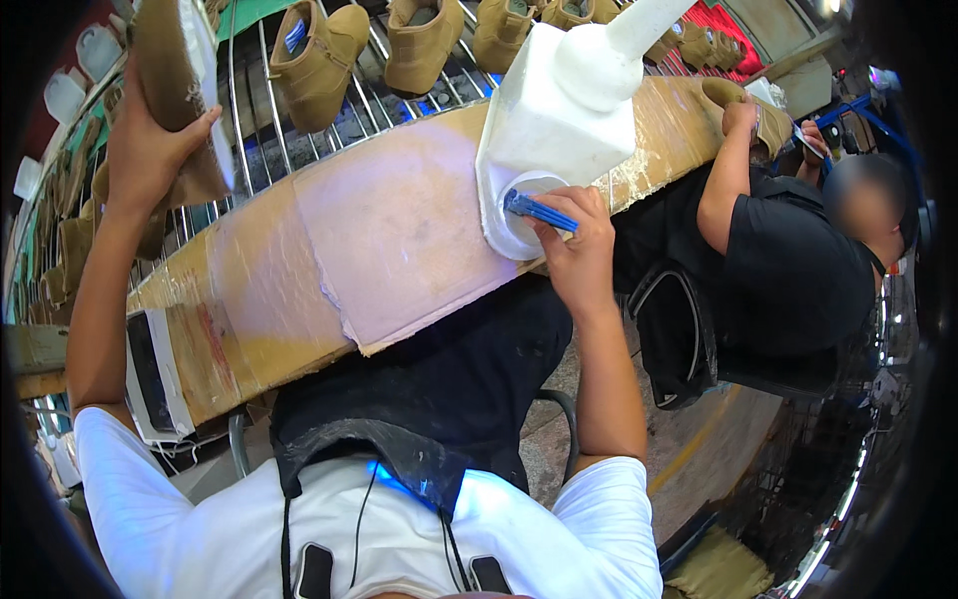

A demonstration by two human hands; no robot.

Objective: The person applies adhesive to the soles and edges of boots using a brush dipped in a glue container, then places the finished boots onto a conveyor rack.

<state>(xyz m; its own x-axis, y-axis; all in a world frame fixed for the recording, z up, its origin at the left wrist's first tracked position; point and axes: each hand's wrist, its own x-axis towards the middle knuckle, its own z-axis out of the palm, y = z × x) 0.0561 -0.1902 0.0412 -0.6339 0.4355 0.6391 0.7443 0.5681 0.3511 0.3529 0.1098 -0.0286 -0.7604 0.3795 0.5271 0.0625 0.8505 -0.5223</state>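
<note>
At the upper left my left hand (150, 150) is closed around a brown boot (165, 60), raised beside the rack. The boot's pale sole side faces right, and its upper end runs out of the picture. My right hand (581, 250) pinches a blue-handled brush (544, 212) over the round opening of a white plastic container (559, 120). The brush's working end points into that opening, and its bristles cannot be made out. The container rests on the cardboard-covered bench (399, 220) in front of me.
Tan boots (319, 65) stand in a row on a metal-bar rack (269, 110) behind the bench. On the right, a seated co-worker (788, 250) in black handles another tan boot (763, 125). White jugs (97, 50) sit at the far left.
</note>
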